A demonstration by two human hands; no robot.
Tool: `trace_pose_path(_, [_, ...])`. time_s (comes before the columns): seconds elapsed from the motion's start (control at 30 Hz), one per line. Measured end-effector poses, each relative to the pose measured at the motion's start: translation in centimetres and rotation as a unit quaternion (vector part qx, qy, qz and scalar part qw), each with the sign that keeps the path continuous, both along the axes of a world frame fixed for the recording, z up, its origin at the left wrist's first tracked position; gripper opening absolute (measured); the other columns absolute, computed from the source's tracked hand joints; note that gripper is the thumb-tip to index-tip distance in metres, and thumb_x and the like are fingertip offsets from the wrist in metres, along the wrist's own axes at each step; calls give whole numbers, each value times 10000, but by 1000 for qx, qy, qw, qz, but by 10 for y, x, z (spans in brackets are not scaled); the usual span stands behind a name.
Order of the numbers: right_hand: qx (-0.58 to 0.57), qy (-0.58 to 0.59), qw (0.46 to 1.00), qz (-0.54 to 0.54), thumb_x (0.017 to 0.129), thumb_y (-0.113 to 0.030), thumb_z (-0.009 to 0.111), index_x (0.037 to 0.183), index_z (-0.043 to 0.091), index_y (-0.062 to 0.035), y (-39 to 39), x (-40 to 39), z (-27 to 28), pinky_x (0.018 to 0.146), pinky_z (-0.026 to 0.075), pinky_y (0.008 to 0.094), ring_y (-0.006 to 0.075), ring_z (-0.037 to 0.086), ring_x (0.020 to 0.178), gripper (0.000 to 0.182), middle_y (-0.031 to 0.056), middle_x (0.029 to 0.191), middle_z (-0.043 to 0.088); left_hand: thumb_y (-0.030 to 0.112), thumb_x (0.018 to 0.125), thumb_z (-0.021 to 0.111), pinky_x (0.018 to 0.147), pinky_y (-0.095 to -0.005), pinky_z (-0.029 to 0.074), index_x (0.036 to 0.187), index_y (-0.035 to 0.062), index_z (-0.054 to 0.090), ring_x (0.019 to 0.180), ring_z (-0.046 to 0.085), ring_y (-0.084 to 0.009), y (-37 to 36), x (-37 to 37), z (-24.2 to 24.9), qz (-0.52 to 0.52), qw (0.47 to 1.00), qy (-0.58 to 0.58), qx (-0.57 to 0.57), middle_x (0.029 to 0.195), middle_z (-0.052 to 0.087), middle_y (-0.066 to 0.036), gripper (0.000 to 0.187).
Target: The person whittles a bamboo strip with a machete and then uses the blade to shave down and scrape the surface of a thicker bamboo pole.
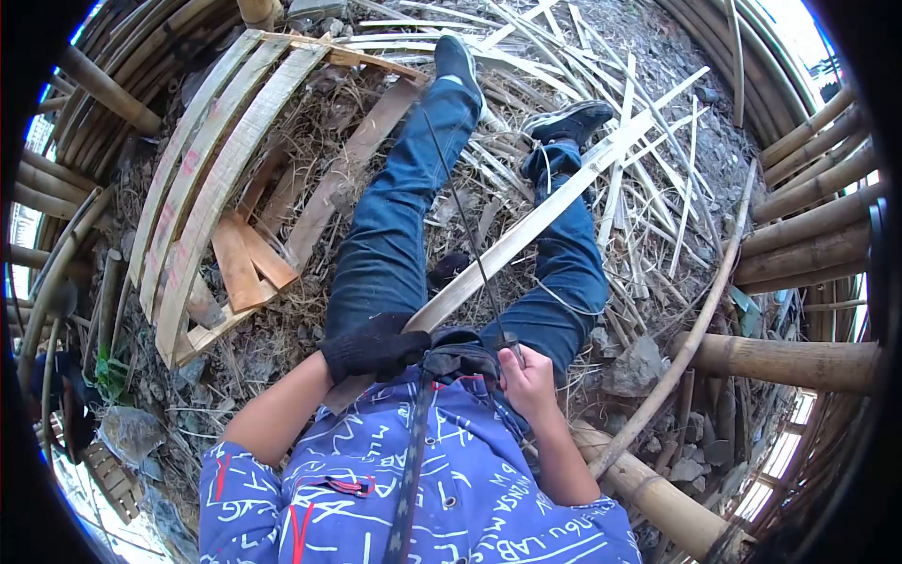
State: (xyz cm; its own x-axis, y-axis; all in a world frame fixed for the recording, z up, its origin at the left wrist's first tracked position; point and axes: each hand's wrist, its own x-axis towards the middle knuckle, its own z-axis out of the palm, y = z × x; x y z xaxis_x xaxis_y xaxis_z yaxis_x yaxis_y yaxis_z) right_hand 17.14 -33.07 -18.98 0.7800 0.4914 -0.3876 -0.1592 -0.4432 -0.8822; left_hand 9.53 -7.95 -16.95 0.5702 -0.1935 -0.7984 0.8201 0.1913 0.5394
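Note:
I sit on the ground with my legs in blue jeans stretched out ahead. A long pale bamboo strip runs from my lap up to the right, across my right leg. My left hand, in a black glove, grips the near end of the strip. My bare right hand is closed on the handle of a thin dark blade-like tool, which reaches forward along the strip. Both hands sit close together over a dark pad on my lap.
Curved wooden slats and planks lie at the left. Thick bamboo poles are stacked at the right and near right. Thin bamboo strips and shavings litter the ground ahead, with stones beside my right leg.

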Motion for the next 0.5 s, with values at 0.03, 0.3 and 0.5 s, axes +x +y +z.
trace_pose_path(0.03, [0, 6, 1000, 3, 910, -375, 603, 640, 509, -21, 0, -1, -3, 431, 338, 297, 72, 429, 464, 455, 29, 479, 477, 267, 868, 621, 377, -241, 375, 931, 43, 551, 448, 471, -74, -1, -4, -2, -12, 1000, -10, 15, 624, 523, 7, 243])
trace_pose_path(0.3, [-80, -163, 978, 106, 826, -414, 673, 653, 535, -17, 6, 22, 14, 464, 397, 397, 359, 530, 485, 454, 163, 516, 505, 306, 832, 640, 595, -335, 496, 1049, -17, 611, 659, 629, -188, -12, 1, 36, -105, 956, -185, 202, 803, 650, -148, 390])
trace_pose_path(0.5, [-143, -331, 923, 134, 735, -529, 700, 714, 576, -62, 1, 50, 35, 481, 431, 392, 331, 590, 550, 483, 127, 557, 552, 291, 837, 624, 773, -389, 493, 1086, -30, 604, 888, 659, -280, -15, 14, 56, -112, 944, -216, 222, 935, 667, -220, 407])
